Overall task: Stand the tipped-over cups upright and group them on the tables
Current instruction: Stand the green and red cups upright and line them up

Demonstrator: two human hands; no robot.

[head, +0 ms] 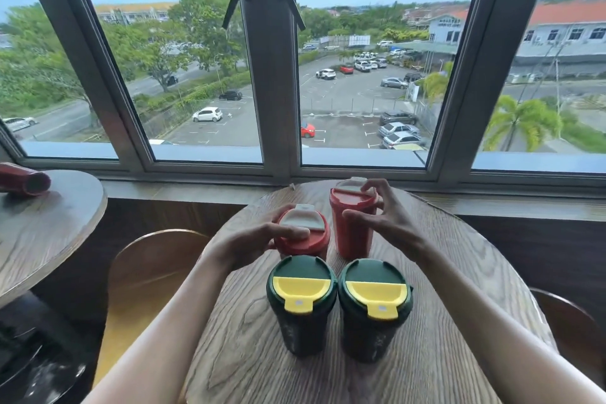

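On the round wooden table (459, 272) two green cups with yellow lids (301, 315) (375, 321) stand upright side by side at the front. Behind them two red cups with pale lids also stand upright. My left hand (252, 243) grips the left red cup (314, 239) at its lid. The fingers of my right hand (390, 216) are spread around the lid of the right red cup (352, 236); whether they touch it is unclear. A third red cup (23, 179) lies on its side on the neighbouring table (49, 233) at far left.
A wooden chair back (147, 259) stands in the gap between the two tables, and another chair (570, 331) sits at the right. A window ledge (196, 188) and a large window run just behind both tables.
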